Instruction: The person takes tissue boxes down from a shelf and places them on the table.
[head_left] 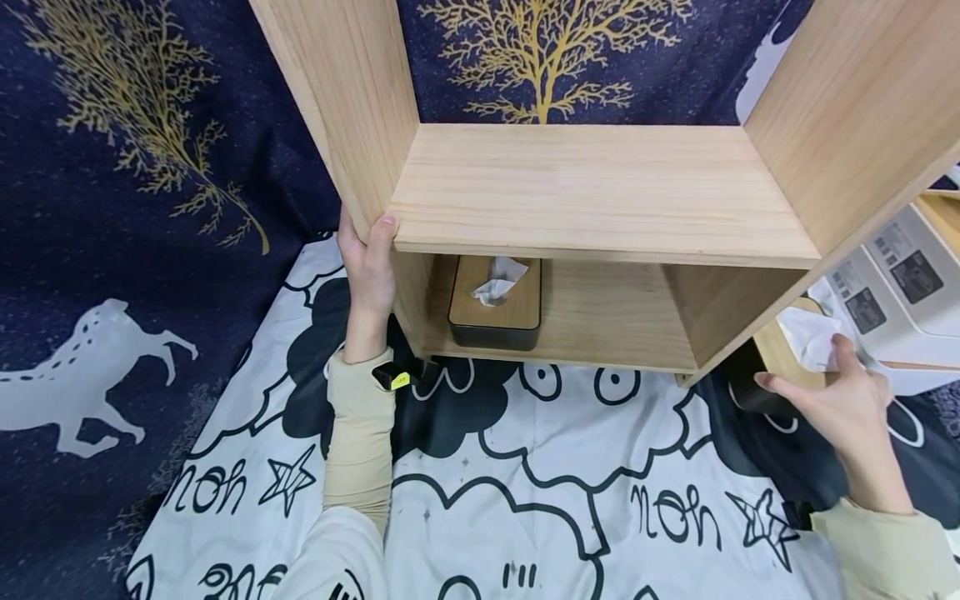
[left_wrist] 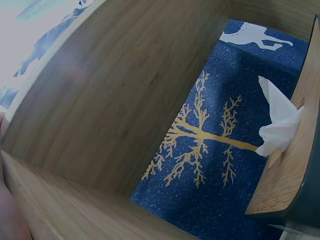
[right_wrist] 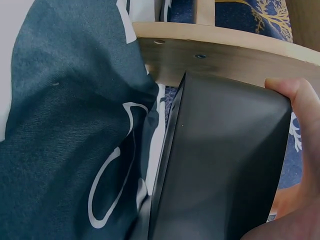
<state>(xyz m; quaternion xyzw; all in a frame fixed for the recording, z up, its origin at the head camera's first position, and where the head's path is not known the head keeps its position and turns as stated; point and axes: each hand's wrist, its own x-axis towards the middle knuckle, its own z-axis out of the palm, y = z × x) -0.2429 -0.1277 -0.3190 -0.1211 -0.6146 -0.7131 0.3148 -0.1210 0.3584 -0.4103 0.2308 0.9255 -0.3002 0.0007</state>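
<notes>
My left hand [head_left: 369, 279] grips the left side panel of a pale wooden shelf unit [head_left: 600, 187], its thumb on the front edge by the middle board. In the lower compartment, at the left, sits a black tissue box [head_left: 467, 292] with a wooden lid and a tissue sticking out; the left wrist view shows this tissue [left_wrist: 280, 122] too. Outside the unit, to its right, my right hand [head_left: 858, 404] holds a second tissue box [head_left: 777, 343] of the same kind. Its smooth black side [right_wrist: 230, 160] fills much of the right wrist view, the thumb [right_wrist: 295, 95] at one corner.
White cartons with printed labels [head_left: 911, 271] stand right of the unit, close to my right hand. A black-and-white patterned cloth [head_left: 510, 467] lies below. Dark blue fabric with gold trees [head_left: 112, 250] hangs behind and to the left.
</notes>
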